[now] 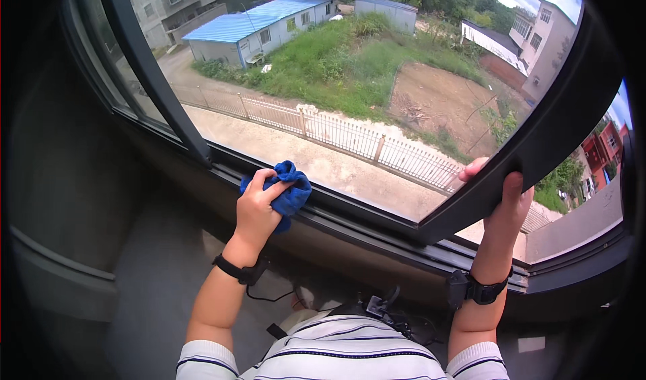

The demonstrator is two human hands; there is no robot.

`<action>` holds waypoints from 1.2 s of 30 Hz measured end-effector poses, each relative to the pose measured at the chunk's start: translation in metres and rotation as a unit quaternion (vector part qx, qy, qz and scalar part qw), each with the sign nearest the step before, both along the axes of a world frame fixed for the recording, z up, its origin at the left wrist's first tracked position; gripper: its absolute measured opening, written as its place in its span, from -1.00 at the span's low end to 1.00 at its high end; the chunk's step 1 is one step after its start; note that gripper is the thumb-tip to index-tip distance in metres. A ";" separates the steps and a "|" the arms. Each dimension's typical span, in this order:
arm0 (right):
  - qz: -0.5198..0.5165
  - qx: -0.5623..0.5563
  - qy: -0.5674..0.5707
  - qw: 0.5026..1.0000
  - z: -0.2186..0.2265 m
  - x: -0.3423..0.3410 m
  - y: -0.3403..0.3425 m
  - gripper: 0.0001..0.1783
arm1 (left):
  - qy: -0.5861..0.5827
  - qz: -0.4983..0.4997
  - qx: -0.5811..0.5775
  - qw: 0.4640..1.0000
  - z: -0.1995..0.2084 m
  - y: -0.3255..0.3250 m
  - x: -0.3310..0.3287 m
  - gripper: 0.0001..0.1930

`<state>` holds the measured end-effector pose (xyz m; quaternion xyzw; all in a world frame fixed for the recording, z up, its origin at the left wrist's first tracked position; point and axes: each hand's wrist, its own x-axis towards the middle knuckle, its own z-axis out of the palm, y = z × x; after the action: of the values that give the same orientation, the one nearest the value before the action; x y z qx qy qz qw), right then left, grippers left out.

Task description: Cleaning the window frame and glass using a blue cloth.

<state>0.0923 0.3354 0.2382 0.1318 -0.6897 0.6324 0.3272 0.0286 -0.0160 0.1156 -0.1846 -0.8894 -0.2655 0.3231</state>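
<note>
A bunched blue cloth [291,190] is gripped in my left hand [256,201], pressed against the dark window track [330,215] along the sill. Part of the cloth hangs below my fingers. My right hand [506,201] is wrapped around the upright edge of the dark sliding window frame [518,151], thumb on the inner face and fingertips showing through the glass on the other side. The sash's glass pane [323,111] stands between the two hands' sides of the frame, and the window is open to the right of my right hand.
Another dark upright frame [151,70] stands at the left. Outside, a pale fence [303,121], a blue-roofed building [262,26] and grass are visible. Black straps [242,270] circle both wrists, and a cable [269,298] runs near my waist. Grey floor lies below the sill.
</note>
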 end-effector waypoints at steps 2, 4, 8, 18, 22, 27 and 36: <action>0.003 0.000 0.004 1.000 0.000 -0.001 0.000 -0.20 | 0.007 0.012 0.008 1.000 -0.008 -0.015 -0.009 -0.71; -0.002 -0.003 0.005 1.000 -0.001 -0.001 0.000 -0.20 | 0.010 0.056 0.038 0.998 -0.013 -0.035 -0.019 -0.72; -0.011 -0.016 0.003 1.000 -0.002 -0.002 -0.001 -0.20 | 0.011 0.109 0.076 0.991 -0.020 -0.074 -0.041 -0.75; -0.012 -0.020 0.012 1.000 -0.003 -0.004 0.000 -0.23 | 0.044 0.157 0.175 0.971 0.013 -0.093 -0.047 -0.64; -0.007 -0.014 0.016 1.000 -0.003 -0.004 0.000 -0.23 | 0.215 0.112 0.221 0.945 0.067 -0.066 -0.043 -0.54; -0.012 -0.022 0.021 0.999 -0.004 -0.004 -0.001 -0.23 | 0.352 0.044 0.203 0.912 0.137 -0.016 -0.067 -0.52; -0.020 -0.048 0.012 0.999 -0.006 -0.004 -0.002 -0.24 | 0.342 -0.276 0.014 0.898 0.049 0.128 -0.010 -0.73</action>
<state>0.0884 0.3330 0.2326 0.1099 -0.6571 0.6563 0.3543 0.0182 0.1117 0.1647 -0.4979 -0.6332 -0.2772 0.5237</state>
